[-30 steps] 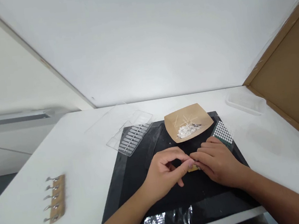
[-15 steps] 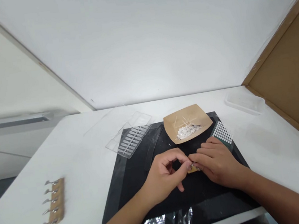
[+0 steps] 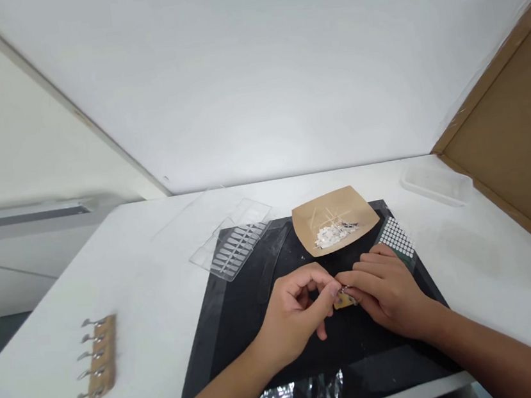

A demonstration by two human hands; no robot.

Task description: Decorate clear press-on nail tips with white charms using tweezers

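Observation:
Over the black mat, my left hand and my right hand meet fingertip to fingertip. Between them is a small yellowish-tan piece with metal bits, mostly covered by the fingers. The left thumb and index finger pinch at its upper left edge, while the other left fingers curl beneath. Right thumb and index finger close on its right side. Just beyond the hands stands a brown paper tray with a heap of white flakes and thin sticks in it.
A tan strip with several metal clips lies at the left. Clear plastic trays with nail-tip-shaped pieces overlap the mat's far left corner, near a dark strip. A sheet of white dots, a clear container and a cardboard panel are rightward.
Both hands stay almost in place. A little more of the tan piece's face shows between the fingertips. The whole view has shifted very slightly.

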